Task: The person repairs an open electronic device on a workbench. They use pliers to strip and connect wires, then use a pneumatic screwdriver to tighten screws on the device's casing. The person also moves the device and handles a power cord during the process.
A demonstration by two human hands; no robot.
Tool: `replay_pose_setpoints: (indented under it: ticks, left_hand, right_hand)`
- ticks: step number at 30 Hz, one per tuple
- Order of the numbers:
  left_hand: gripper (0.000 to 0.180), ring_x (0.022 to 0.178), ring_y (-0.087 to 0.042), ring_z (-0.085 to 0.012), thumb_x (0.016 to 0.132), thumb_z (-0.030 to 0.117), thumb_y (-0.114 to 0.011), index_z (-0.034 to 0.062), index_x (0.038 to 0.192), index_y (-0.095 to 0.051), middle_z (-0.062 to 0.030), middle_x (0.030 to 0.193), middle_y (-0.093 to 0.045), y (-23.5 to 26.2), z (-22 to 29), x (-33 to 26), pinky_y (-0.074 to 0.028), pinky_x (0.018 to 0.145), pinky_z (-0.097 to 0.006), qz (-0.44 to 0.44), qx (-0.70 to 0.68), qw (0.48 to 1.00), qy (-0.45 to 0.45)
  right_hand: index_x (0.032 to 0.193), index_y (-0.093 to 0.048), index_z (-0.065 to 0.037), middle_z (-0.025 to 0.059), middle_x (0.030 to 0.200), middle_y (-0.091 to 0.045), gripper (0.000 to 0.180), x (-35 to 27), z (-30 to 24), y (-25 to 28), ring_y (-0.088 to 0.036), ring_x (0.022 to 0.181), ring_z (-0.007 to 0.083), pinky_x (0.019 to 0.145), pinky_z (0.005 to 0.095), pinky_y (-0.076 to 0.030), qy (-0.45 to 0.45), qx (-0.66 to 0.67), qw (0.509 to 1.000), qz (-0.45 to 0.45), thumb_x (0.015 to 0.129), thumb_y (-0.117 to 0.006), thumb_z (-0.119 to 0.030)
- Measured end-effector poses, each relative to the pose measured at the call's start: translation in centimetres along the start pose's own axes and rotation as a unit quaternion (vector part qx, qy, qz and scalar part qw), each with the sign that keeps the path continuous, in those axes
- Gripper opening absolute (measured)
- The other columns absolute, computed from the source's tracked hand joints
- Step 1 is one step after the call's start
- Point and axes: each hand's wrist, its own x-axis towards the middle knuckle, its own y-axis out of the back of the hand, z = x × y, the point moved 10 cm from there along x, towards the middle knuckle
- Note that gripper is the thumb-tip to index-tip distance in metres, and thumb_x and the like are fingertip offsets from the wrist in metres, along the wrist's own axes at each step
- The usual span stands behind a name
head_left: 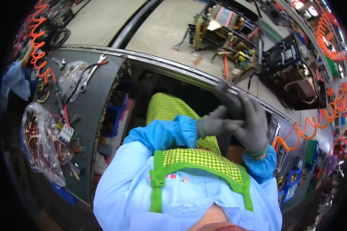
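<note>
- Left hand (215, 124) and right hand (254, 126) are held together; grip on the dark thing (232, 104) (blurred) cannot be told.
- It is best steadied with both.

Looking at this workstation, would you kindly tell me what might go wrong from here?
1. The orange coiled hose hangs close to the right hand, so it might catch on the blue sleeve.
2. The opened unit has exposed wires and components, which a reaching glove could snag.
3. On the left bench, small loose parts lie beside the filled plastic bag; a bump might scatter them.
</note>
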Motion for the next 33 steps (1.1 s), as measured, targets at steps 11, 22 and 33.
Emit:
replay_pose_setpoints:
  ticks: [11,22,33]
  left_hand:
    - [0.051,0.099,-0.060,-0.0380,0.076,0.038,-0.069,0.0043,0.112,-0.059,-0.0195,0.105,-0.063,-3.9,-1.6,10.9,-0.049,0.087,-0.044,-0.146,0.633,0.748,-0.137]
    - [0.022,0.097,-0.065,-0.0314,0.088,0.017,-0.053,0.0076,0.105,-0.063,-0.0137,0.102,-0.067,22.5,5.3,12.8,-0.052,0.077,-0.044,0.198,0.858,0.450,0.148]
    - [0.032,0.098,-0.064,-0.0355,0.077,0.017,-0.058,0.0017,0.104,-0.066,-0.0218,0.106,-0.065,23.5,5.1,13.4,-0.050,0.085,-0.042,0.084,0.823,0.507,0.241]
  right_hand:
    - [0.103,-0.058,-0.004,0.0098,0.080,-0.060,0.032,-18.1,18.1,10.7,-0.059,0.068,0.0226,0.065,0.0347,-0.048,-0.358,-0.020,0.933,0.030,0.073,-0.068,-0.008]
    - [0.095,-0.065,-0.019,0.0049,0.112,-0.059,0.031,-45.6,34.6,9.9,-0.045,0.121,0.0303,0.109,0.0595,-0.018,-0.298,-0.378,0.830,-0.283,0.064,-0.071,-0.022]
    - [0.121,-0.055,-0.011,0.0180,0.113,-0.060,0.042,-37.1,34.3,10.8,-0.058,0.105,0.0376,0.089,0.0449,-0.047,-0.454,-0.308,0.778,-0.306,0.080,-0.059,-0.017]
